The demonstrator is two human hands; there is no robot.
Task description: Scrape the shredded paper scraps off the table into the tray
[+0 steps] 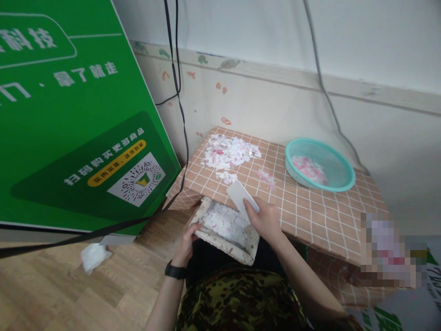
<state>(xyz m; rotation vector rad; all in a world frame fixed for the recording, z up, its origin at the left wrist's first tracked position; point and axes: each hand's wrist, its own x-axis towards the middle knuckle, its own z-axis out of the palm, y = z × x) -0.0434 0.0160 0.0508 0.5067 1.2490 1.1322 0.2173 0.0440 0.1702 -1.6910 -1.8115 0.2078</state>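
My left hand (188, 241) is closed on the left rim of a pale, spotted foam box (227, 244), tilted just below the table's front edge. Inside the box lies a heap of white paper scraps (223, 221) with a few pink bits. In my right hand (266, 219) is a flat white rectangular card (240, 196), the thumb pressed on its face. The card's far end reaches over the table edge, near a small cluster of scraps. Beyond it a larger pile of white and pink scraps (230, 151) is spread on the tablecloth.
A teal plastic basket (339, 172) with pink and white shreds stands at the table's right. Loose pink shreds (266, 178) lie on the checked brown tablecloth (310, 209). A green sign panel (79, 138) and a hanging black strap (184, 128) are on the left. A plastic bag (94, 257) lies on the floor.
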